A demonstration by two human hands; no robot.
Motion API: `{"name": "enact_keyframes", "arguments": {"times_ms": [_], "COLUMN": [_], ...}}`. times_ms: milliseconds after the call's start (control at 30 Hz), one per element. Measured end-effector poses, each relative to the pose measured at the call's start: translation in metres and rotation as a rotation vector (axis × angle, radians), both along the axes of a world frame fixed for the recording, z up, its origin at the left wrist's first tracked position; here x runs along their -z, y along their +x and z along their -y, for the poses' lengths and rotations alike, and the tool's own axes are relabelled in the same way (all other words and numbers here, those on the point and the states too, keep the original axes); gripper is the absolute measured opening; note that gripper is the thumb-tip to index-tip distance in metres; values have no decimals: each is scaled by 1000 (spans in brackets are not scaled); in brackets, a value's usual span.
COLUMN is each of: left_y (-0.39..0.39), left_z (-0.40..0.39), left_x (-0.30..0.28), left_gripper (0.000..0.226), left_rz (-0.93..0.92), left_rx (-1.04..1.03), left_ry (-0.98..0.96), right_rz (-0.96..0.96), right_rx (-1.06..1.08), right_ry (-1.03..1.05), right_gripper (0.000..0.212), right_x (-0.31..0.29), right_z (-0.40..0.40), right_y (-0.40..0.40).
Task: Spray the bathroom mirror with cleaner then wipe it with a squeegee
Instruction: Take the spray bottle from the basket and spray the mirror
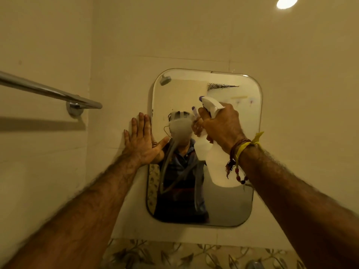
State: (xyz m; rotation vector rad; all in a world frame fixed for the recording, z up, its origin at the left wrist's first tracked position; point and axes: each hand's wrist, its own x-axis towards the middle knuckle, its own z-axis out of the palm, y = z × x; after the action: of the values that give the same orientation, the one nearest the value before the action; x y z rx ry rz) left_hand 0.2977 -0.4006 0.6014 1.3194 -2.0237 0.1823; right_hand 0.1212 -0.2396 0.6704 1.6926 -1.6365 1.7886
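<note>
A rounded rectangular mirror (229,202) hangs on the cream wall straight ahead. My right hand (221,125) grips the neck of a white translucent spray bottle (217,164), its white trigger head with a purple nozzle pointing at the upper middle of the glass. My left hand (141,140) is flat with fingers spread, pressed on the wall at the mirror's left edge, thumb over the glass. A streaky patch shows near the mirror's top right. No squeegee is in view.
A chrome towel bar (48,92) juts from the left wall at shoulder height. A band of leaf-patterned tiles (174,253) runs below the mirror. A ceiling light (287,2) glows at the top right. The mirror reflects a person and a shower head.
</note>
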Motion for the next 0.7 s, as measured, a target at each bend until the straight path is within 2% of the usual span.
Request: {"name": "enact_keyframes", "arguments": {"times_ms": [200, 300, 400, 533, 700], "left_y": [10, 14, 19, 20, 19], "left_z": [-6, -4, 3, 11, 15], "left_x": [1, 15, 34, 46, 78], "left_gripper": [93, 91, 89, 84, 82], "left_rz": [-21, 29, 109, 112, 110], "left_rx": [59, 42, 8, -1, -5], "left_ry": [11, 11, -17, -71, -86], "right_rz": [-63, -111, -147, -244, -333], "right_rx": [-21, -33, -16, -7, 10], "right_ry": [56, 108, 182, 199, 279], "right_gripper": [45, 45, 42, 33, 39], "right_x": [17, 32, 49, 72, 96], "right_z": [16, 24, 33, 39, 41], "right_y": [34, 43, 42, 35, 25]}}
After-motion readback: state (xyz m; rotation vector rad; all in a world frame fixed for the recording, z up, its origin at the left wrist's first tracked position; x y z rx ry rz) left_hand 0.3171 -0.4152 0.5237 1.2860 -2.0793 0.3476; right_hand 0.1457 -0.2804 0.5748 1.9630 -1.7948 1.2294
